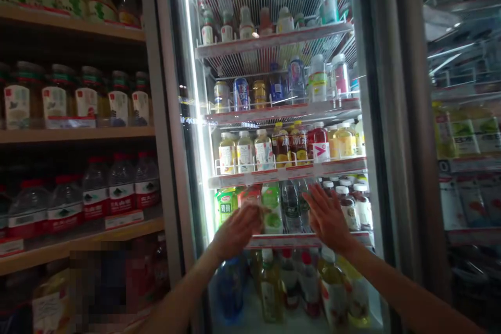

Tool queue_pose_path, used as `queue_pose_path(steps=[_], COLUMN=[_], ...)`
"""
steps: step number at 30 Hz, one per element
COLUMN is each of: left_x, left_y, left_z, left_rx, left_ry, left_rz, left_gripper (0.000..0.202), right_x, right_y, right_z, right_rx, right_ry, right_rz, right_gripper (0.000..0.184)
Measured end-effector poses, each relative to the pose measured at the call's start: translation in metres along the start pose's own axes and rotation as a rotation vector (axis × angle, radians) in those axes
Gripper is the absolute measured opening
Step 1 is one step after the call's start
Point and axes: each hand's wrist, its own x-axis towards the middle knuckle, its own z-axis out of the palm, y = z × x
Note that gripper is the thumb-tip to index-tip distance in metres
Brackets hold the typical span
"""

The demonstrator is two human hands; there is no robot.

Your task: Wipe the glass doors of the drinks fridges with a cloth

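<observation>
My left hand [238,227] is raised in front of the drinks fridge [287,168], fingers stretched forward and slightly blurred, with nothing seen in it. Behind it stand a green carton [226,206] and a red pack, partly covered by the hand. Level with it on the right, my right hand [326,216] is open, its fingers apart and holding nothing. A clear dark-labelled bottle [290,206] and a green-and-white bottle [271,207] show between the hands. White-capped bottles [347,206] stand right of my right hand. Whether either hand touches the fridge front, I cannot tell.
Wooden shelves [78,135] on the left carry rows of bottles, including red-capped water bottles [94,185]. A metal door frame [407,130] runs down the fridge's right side. Large bottles [270,287] fill its bottom level. Faint reflections cross the fridge front.
</observation>
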Motion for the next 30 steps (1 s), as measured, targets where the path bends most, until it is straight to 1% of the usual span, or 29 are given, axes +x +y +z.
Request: queue_pose_path(steps=[1, 2, 3, 4, 6, 7, 8, 9, 10, 12, 13, 14, 15, 16, 18, 19, 20, 21, 22, 24, 26, 27, 28, 29, 30], left_x=[0.006, 0.011, 0.014, 0.015, 0.015, 0.016, 0.019, 0.025, 0.034, 0.054, 0.063, 0.069, 0.071, 0.07, 0.062, 0.059, 0.058, 0.06, 0.065, 0.083, 0.098, 0.102, 0.102, 0.1, 0.097], left_y=[-0.004, -0.004, -0.001, 0.005, 0.017, 0.02, 0.019, 0.014, 0.008, -0.004, -0.006, -0.004, 0.003, 0.013, 0.034, 0.04, 0.043, 0.042, 0.037, 0.024, 0.019, 0.021, 0.026, 0.033, 0.038], left_z=[0.0, 0.0, 0.0, 0.001, 0.002, 0.002, 0.003, 0.003, 0.004, 0.005, 0.007, 0.008, 0.01, 0.012, 0.014, 0.016, 0.017, 0.017, 0.018, 0.018, 0.018, 0.019, 0.019, 0.02, 0.02], left_rx=[0.033, 0.055, 0.054, 0.027, -0.064, -0.094, -0.101, -0.089, -0.061, 0.001, 0.018, 0.017, -0.003, -0.037, -0.109, -0.132, -0.142, -0.134, -0.114, -0.058, -0.012, -0.009, -0.024, -0.05, -0.078], left_ry=[0.053, 0.09, 0.101, 0.083, -0.011, -0.054, -0.073, -0.062, -0.026, 0.074, 0.111, 0.119, 0.093, 0.038, -0.102, -0.15, -0.168, -0.151, -0.112, -0.016, 0.04, 0.042, 0.02, -0.015, -0.059], left_rz=[-0.139, -0.232, -0.247, -0.176, 0.116, 0.237, 0.29, 0.266, 0.171, -0.12, -0.237, -0.28, -0.231, -0.091, 0.276, 0.408, 0.474, 0.463, 0.388, 0.153, -0.081, -0.126, -0.095, -0.001, 0.133], left_gripper=[0.043, 0.043, 0.043, 0.042, 0.039, 0.037, 0.037, 0.037, 0.039, 0.044, 0.046, 0.046, 0.044, 0.042, 0.037, 0.034, 0.033, 0.033, 0.034, 0.039, 0.043, 0.045, 0.046, 0.046, 0.045], right_x=[0.0, -0.001, -0.003, -0.005, -0.01, -0.012, -0.014, -0.016, -0.017, -0.018, -0.019, -0.02, -0.022, -0.023, -0.027, -0.029, -0.03, -0.031, -0.032, -0.032, -0.032, -0.033, -0.034, -0.035, -0.037], right_y=[0.001, 0.001, 0.001, 0.001, 0.001, 0.002, 0.004, 0.007, 0.011, 0.017, 0.019, 0.02, 0.02, 0.02, 0.02, 0.02, 0.021, 0.023, 0.025, 0.028, 0.027, 0.026, 0.024, 0.022, 0.021], right_z=[-0.001, -0.002, -0.002, -0.002, -0.002, -0.002, -0.001, -0.002, -0.002, -0.004, -0.005, -0.006, -0.006, -0.007, -0.008, -0.008, -0.008, -0.008, -0.008, -0.009, -0.01, -0.01, -0.011, -0.011, -0.011], right_rx=[0.0, 0.004, 0.011, 0.017, 0.023, 0.022, 0.02, 0.017, 0.016, 0.013, 0.012, 0.011, 0.011, 0.011, 0.009, 0.009, 0.007, 0.004, 0.002, 0.005, 0.014, 0.019, 0.02, 0.017, 0.01], right_ry=[-0.001, -0.003, -0.005, -0.008, -0.022, -0.024, -0.024, -0.021, -0.016, -0.002, 0.002, 0.002, 0.0, -0.004, -0.013, -0.019, -0.02, -0.015, -0.008, 0.009, 0.024, 0.027, 0.024, 0.02, 0.014], right_rz=[0.006, 0.006, 0.0, -0.011, -0.033, -0.035, -0.029, -0.015, 0.004, 0.045, 0.059, 0.066, 0.064, 0.056, 0.032, 0.021, 0.016, 0.017, 0.023, 0.044, 0.067, 0.074, 0.074, 0.07, 0.063], right_gripper=[0.056, 0.055, 0.054, 0.054, 0.053, 0.053, 0.053, 0.054, 0.055, 0.057, 0.058, 0.058, 0.058, 0.058, 0.057, 0.056, 0.056, 0.056, 0.056, 0.057, 0.058, 0.059, 0.06, 0.06, 0.06])
